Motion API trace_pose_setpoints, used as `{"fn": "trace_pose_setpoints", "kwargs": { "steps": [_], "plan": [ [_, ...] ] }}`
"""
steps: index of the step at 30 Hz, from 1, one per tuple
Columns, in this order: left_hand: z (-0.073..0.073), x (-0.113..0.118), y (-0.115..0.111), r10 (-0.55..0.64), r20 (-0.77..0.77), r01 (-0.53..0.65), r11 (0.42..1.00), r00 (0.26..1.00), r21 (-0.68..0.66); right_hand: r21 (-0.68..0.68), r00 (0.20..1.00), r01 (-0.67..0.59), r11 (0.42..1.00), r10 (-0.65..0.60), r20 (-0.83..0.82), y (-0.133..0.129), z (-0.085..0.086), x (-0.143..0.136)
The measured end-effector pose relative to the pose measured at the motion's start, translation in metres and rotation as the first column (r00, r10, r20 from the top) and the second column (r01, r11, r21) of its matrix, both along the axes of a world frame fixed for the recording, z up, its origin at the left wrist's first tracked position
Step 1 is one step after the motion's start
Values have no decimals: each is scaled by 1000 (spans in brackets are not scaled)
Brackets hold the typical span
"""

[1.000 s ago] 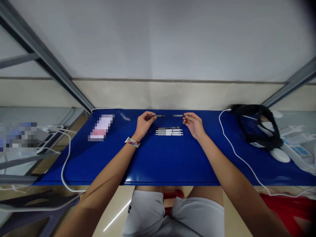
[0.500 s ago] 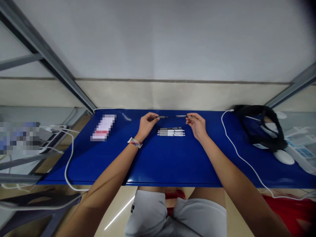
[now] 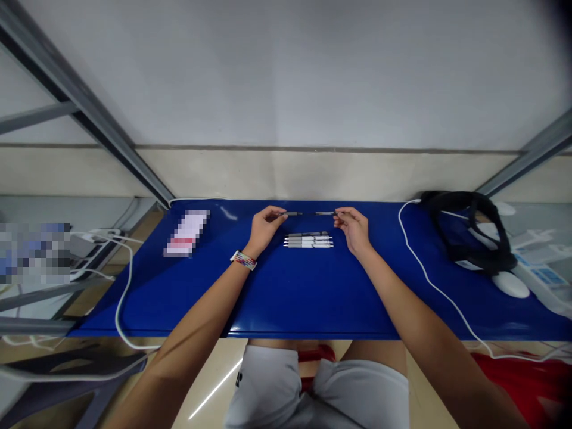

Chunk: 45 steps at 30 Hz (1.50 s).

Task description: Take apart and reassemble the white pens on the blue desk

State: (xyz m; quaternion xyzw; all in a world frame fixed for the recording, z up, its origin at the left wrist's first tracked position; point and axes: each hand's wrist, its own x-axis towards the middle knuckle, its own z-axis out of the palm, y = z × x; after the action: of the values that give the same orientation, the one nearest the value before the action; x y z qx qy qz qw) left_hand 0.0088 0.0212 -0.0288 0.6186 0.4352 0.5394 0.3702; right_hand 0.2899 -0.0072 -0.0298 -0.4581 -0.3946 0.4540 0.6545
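Observation:
Above the far part of the blue table (image 3: 286, 292), my left hand (image 3: 266, 226) pinches a short dark grey pen barrel (image 3: 294, 213) between thumb and fingertips. Opposite it, my right hand (image 3: 353, 229) is closed on a slim pen part (image 3: 325, 213), clear to grey with a dark end. The two parts point at each other, roughly in line, with a narrow gap between them; whether a thin refill bridges it, I cannot tell. Just nearer to me, several white-and-grey pens (image 3: 308, 240) lie side by side, their metal tips to the left.
A blurred-out phone-like slab (image 3: 187, 232) lies at the left of the table. On the right rests a black headset with a strap (image 3: 473, 232), and a white cable (image 3: 422, 268) runs from it over the front edge. Grey metal posts (image 3: 120, 143) frame both sides.
My right hand has shifted slightly left, bringing its pen part a little closer to the barrel in my left hand. The row of pens lies as before.

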Motion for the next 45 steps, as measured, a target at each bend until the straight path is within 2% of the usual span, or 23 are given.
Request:
{"fn": "trace_pose_setpoints", "kwargs": {
  "steps": [9,23,30,37,45],
  "plan": [
    [-3,0,1,2,4,-2,1000,1000,-13,-1,999,31,1000,-31,-28,2,-4,-1],
    [1,1,-2,-17,2,17,999,1000,-49,6,1000,22,1000,-22,-11,1,-2,-1],
    [3,3,-8,-77,-92,71,996,993,-58,5,974,-193,981,190,126,-2,3,-1],
    [10,4,-9,-109,-196,102,994,975,-44,34,959,-250,968,242,150,-2,2,2],
    [9,6,-13,-143,-89,143,990,986,-12,8,966,-225,974,222,134,-4,2,2]
  ]
}}
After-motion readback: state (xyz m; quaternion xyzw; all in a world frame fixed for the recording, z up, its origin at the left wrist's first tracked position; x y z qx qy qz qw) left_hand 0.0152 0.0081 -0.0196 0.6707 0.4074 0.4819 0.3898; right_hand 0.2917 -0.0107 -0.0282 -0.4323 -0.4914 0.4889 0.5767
